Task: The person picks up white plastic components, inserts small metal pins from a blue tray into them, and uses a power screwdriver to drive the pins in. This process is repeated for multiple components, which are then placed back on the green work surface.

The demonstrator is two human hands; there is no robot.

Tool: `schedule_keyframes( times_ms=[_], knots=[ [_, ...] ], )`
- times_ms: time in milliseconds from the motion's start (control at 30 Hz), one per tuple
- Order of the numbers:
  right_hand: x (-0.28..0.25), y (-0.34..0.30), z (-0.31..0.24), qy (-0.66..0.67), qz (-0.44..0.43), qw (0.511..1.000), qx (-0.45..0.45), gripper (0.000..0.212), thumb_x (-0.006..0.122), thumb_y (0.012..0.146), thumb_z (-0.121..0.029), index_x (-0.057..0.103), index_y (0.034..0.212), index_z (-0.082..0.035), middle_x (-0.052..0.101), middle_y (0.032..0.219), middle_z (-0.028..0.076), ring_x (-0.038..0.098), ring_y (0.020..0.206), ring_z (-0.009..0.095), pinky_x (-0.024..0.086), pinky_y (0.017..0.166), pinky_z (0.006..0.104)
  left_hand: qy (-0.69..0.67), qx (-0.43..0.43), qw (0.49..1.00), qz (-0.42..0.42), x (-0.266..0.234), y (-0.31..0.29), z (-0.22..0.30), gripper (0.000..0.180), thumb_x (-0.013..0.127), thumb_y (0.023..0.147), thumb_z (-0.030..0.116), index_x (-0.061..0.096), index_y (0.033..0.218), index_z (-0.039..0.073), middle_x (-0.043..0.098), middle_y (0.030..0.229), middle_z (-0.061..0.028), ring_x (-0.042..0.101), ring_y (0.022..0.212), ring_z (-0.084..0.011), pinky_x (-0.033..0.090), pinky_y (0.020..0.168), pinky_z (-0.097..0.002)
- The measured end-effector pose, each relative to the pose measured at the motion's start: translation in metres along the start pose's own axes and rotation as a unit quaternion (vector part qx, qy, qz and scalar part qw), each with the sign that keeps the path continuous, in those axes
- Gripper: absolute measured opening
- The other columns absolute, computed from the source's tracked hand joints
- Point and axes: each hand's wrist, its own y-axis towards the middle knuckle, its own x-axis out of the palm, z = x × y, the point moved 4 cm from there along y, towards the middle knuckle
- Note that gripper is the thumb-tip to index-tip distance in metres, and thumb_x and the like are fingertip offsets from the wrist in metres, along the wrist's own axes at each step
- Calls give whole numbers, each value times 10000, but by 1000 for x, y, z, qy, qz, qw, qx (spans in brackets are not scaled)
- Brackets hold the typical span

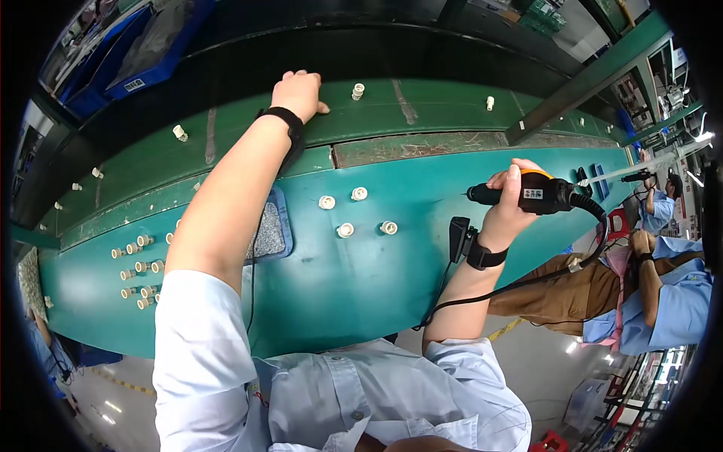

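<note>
My left hand [297, 96] reaches out over the dark green conveyor belt [256, 124]. Its fingers are curled downward, and what they hold, if anything, is hidden under the hand. My right hand [509, 203] is wrapped round a black and orange electric screwdriver [538, 193], held level above the bench with its tip to the left. Between my hands, a few small cream cylindrical fittings [346, 230] stand apart on the teal bench top [361, 279]. One more fitting [358, 91] lies on the belt, right of my left hand.
Several fittings [143, 267] are grouped on the bench at the left, partly behind my left forearm. A blue-rimmed tray [280, 233] lies beside that arm. Blue bins [151, 75] stand at the far left. A cable [602, 233] trails from the screwdriver. Another person [648, 294] is at the right.
</note>
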Motion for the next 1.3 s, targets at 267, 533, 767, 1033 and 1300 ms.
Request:
schedule_keyframes(
  times_ms=[267,533,767,1033,1300],
  knots=[
    [-2,-4,4,-45,15,999,4,127,607,903,-57,564,996,17,553,668,61,545,550,133,478,556,257,-171,122,978,11,39,65,74,208,721,741,116,700,942,68,673,975,-175,641,966,-354,524,858,-419],
    [8,-6,21,-22,29,999,20,140,634,861,9,570,984,-9,584,749,43,581,579,105,493,542,238,-180,182,965,61,-23,-7,87,92,687,716,19,675,804,-1,664,815,-179,659,789,-342,528,715,-387],
    [5,-5,-7,48,16,998,48,144,633,850,33,578,978,-4,589,747,46,589,576,110,495,540,232,-126,227,964,-48,-110,-217,107,176,566,760,-29,537,933,-16,612,847,-195,624,828,-374,517,719,-437],
    [36,-49,-64,189,-132,963,142,212,550,929,-129,539,1082,18,504,673,34,478,556,133,426,573,297,-125,213,961,-126,-44,-308,29,129,561,752,23,505,867,7,615,809,-158,631,813,-335,526,708,-403],
    [73,-112,-84,198,-280,926,156,277,558,911,-193,499,1094,5,470,650,31,466,560,136,418,574,299,-289,179,937,-78,-12,-320,-1,237,744,724,97,637,922,22,669,905,-126,634,863,-319,510,743,-396]
  ],
)
